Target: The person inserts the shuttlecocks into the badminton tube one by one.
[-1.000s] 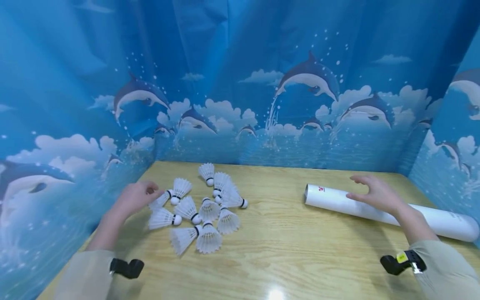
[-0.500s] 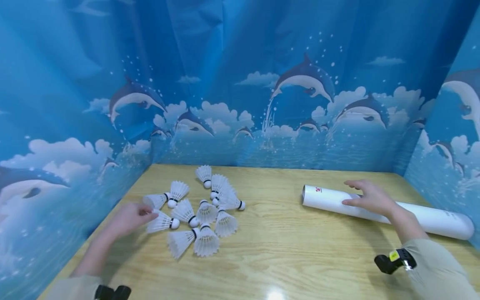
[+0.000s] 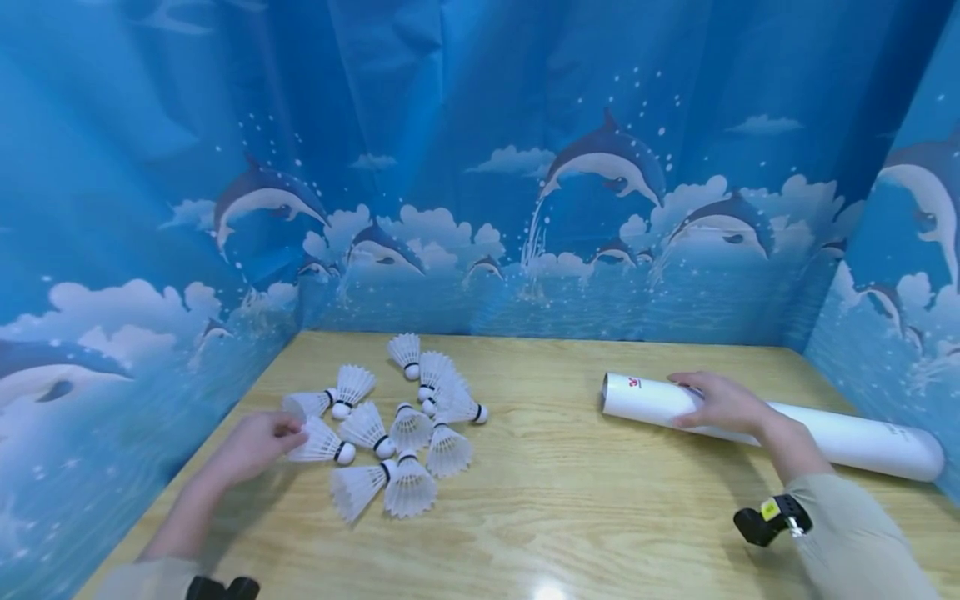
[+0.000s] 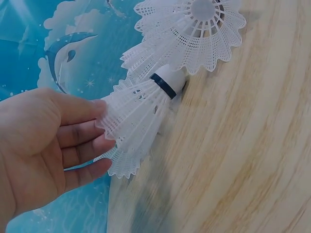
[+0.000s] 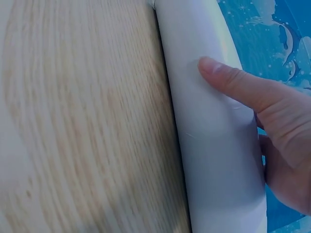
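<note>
At the left, my left hand [image 3: 251, 447] pinches the feathered skirt edge of a white shuttlecock [image 4: 136, 116] between thumb and fingers. Its cork, banded in black, points away from the hand. Several more shuttlecocks [image 3: 365, 427] lie close by in a loose cluster, some overlapping. On the right side, my right hand [image 3: 723, 405] grips a long white tube [image 3: 847, 433] lying on its side. In the right wrist view the thumb lies across the tube's wall [image 5: 214, 160], and the other fingers are mostly hidden behind it. The tube's left end is open, with a red mark near it.
Everything lies on a wood-grain table [image 3: 555, 492]. A blue curtain [image 3: 465, 167] printed with dolphins and clouds stands along the back and both sides, close to the table's edges.
My left hand has moved down and nearer, from above the farther shuttlecock to the skirt of the one it now pinches. My right hand has lowered and closed round the tube.
</note>
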Available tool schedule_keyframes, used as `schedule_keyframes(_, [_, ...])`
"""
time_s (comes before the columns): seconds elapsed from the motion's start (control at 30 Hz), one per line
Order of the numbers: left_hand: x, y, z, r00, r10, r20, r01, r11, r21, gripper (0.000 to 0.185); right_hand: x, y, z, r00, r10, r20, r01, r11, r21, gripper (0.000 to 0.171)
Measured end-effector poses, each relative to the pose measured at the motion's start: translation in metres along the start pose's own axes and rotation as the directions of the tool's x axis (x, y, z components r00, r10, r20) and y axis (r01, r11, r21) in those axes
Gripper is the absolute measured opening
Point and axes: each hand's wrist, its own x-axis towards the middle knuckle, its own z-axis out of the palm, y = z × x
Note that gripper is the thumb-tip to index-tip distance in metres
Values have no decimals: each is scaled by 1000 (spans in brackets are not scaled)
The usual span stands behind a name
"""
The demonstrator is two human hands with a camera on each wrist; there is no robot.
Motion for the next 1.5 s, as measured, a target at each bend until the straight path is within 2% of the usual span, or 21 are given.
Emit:
schedule_keyframes(0.3, [-2, 2, -5, 1000, -18, 15, 20, 995, -95, 13, -1, -7, -1, 1000, 19, 26, -17, 997, -70, 83])
schedule_keyframes(0.5, [0, 7, -14, 1000, -25, 0, 25, 997, -78, 17, -1, -8, -2, 999, 29, 28, -26, 996, -83, 82])
schedule_keyframes(0.6, [2, 10, -17, 1000, -29, -11, 29, 997, -75, 18, -3, -8, -4, 999, 29, 18, -27, 996, -90, 82])
schedule_keyframes(0.93, [5, 19, -20, 998, -64, -29, 58, 985, -161, 26, -6, -8, -12, 1000, -2, -26, -1, 994, -110, 83])
schedule_keyframes(1.3, [14, 36, -26, 998, -55, -14, 52, 983, -177, 31, -7, -14, -22, 999, 1, -44, -5, 996, -94, 87])
schedule_keyframes(1.5, [22, 52, -26, 998, -40, -49, 31, 984, -177, 30, -7, -22, -28, 998, 4, -57, -8, 997, -73, 86])
